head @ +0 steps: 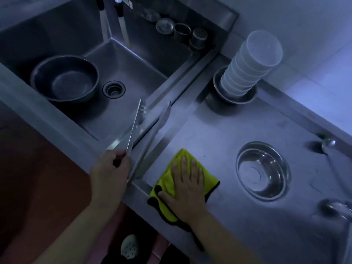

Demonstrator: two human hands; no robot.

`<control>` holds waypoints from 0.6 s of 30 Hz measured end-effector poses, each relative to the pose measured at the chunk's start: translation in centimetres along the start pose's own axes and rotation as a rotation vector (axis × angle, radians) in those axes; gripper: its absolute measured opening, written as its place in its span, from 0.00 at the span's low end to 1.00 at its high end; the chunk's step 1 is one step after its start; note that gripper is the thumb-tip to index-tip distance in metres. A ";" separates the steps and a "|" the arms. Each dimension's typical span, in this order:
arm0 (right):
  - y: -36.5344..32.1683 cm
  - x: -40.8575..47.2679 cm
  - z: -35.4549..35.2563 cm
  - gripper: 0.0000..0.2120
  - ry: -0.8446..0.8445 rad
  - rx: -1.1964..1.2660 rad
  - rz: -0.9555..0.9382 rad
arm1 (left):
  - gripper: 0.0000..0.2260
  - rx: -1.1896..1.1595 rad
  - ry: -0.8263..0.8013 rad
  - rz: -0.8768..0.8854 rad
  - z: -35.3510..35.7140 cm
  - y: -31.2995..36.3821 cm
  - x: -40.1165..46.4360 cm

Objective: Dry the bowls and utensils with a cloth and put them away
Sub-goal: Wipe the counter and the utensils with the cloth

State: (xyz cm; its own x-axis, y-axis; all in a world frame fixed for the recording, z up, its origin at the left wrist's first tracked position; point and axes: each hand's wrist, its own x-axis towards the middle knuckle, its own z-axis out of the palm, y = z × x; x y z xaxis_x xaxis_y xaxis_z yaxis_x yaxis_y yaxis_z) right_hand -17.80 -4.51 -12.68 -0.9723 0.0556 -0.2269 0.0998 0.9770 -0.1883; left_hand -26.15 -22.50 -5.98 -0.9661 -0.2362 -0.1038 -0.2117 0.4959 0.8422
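Note:
My left hand (111, 171) grips the handle end of a pair of metal tongs (136, 121), whose two arms point up over the sink's right rim. My right hand (187, 184) lies flat with straight fingers on a yellow cloth (180, 158) with a black edge, spread on the steel counter (219, 134). A shiny steel bowl (262, 170) stands upright on the counter to the right of the cloth. A tall stack of white bowls (249, 65) sits in a steel bowl (242, 100) at the back. A large steel bowl (64, 79) rests in the sink.
The sink (122, 60) has a drain (113, 89) beside the large bowl. Small metal strainers (164, 25) line its back ledge. Two spoon-like utensils (328, 143) (337, 208) lie at the counter's right edge. A slipper (129, 246) shows on the floor below.

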 end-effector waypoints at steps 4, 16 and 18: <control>2.8 6.5 -0.6 0.41 0.100 -0.019 -0.118 | 0.07 0.024 0.021 -0.028 3.5 0.7 -0.1; 15.2 17.3 -4.0 0.42 0.122 -0.071 -0.097 | 0.14 0.078 0.089 -0.074 11.6 4.0 -0.2; 17.1 17.4 -4.5 0.41 0.127 -0.079 -0.092 | 0.13 0.123 0.082 -0.042 12.1 4.1 -0.4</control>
State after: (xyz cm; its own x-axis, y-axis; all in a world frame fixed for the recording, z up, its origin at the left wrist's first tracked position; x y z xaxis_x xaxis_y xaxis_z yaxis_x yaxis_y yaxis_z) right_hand -33.96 14.05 -15.55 -0.9959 -0.0141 -0.0892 -0.0028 0.9921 -0.1258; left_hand -28.38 -10.27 -8.91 -0.9418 -0.3240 -0.0901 -0.2733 0.5812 0.7665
